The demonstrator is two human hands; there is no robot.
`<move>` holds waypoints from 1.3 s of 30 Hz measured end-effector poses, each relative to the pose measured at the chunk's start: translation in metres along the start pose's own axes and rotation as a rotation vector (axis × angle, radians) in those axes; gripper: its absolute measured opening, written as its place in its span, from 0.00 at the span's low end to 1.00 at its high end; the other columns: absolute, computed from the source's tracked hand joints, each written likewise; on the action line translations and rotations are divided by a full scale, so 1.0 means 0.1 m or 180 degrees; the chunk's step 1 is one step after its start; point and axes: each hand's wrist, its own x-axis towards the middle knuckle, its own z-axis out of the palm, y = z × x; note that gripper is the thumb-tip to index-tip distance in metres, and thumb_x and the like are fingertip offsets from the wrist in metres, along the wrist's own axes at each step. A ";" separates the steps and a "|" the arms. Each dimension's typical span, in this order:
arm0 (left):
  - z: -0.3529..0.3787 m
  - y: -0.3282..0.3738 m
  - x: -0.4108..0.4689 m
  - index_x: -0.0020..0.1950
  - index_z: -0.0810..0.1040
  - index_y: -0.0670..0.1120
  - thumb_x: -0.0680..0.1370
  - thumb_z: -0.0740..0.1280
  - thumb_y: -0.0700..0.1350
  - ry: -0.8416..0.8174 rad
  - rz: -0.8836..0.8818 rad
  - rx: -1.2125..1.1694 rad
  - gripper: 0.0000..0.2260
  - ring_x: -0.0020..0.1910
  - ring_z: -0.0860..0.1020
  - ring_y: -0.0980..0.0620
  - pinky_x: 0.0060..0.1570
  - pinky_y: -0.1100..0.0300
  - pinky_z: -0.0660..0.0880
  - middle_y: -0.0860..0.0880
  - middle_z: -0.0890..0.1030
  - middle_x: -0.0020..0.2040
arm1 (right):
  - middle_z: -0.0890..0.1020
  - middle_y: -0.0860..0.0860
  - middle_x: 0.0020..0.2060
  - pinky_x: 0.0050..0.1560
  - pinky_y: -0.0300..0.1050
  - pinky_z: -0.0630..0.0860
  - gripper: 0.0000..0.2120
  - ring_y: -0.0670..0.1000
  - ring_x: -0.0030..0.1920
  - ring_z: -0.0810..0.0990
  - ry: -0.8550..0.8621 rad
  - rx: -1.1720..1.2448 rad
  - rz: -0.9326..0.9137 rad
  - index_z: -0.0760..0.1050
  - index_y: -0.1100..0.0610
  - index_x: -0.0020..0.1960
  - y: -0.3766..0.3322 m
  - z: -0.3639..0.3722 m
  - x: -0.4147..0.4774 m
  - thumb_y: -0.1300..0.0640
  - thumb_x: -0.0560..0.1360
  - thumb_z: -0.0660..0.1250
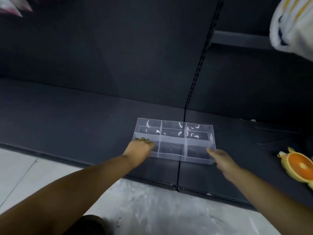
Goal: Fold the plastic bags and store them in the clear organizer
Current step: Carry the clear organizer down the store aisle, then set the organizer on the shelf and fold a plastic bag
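A clear organizer (172,139) with several compartments lies on a dark shelf (84,119). My left hand (138,147) grips its front left corner, fingers curled over the rim. At the front right corner my right hand (221,158) reaches in with blurred fingers; whether it touches the organizer is unclear. The compartments look empty. Crumpled clear plastic bags (160,206) lie on the floor below the shelf, between my arms.
A yellow package printed with an orange slice (299,165) sits on the shelf at the right. A white bag with yellow stripes (293,22) hangs at the top right. A slotted upright (198,68) splits the dark back panel. Pale floor tiles (15,173) show at the lower left.
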 end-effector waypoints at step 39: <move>1.41 -0.03 -1.24 0.77 0.38 0.54 0.75 0.37 0.69 -0.0113 0.0013 -0.0788 0.35 0.75 0.32 0.56 0.73 0.55 0.30 0.55 0.37 0.78 | 0.63 0.51 0.73 0.72 0.47 0.58 0.35 0.52 0.72 0.63 0.0300 -0.3149 -0.0912 0.55 0.50 0.75 2.15 2.12 -1.02 0.36 0.74 0.62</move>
